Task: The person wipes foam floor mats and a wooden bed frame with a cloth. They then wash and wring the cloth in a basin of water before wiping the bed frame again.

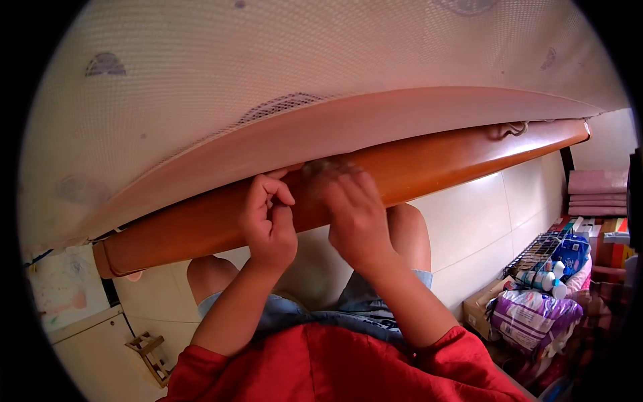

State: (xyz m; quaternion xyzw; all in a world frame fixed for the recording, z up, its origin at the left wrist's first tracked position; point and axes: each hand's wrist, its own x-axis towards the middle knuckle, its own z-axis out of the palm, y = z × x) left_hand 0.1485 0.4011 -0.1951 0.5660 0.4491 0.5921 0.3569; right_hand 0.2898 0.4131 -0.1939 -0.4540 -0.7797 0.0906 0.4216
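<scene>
Rail (pixel 435 161) is at 12 o'clock from both hands, long axis roughly 8:30 to 2:30. Left hand (pixel 268 221)'s curled, right hand (pixel 355 214)'s blurry; can't tell if either grips anything, or which is nearer.

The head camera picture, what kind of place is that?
Probably a room at home, maybe a bedroom: there's a shiny brown rail beside what looks like a mattress, a pale tiled floor and a purple package.

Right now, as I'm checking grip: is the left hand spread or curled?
Mostly curled: the left hand has fingers hooked inward.
</scene>
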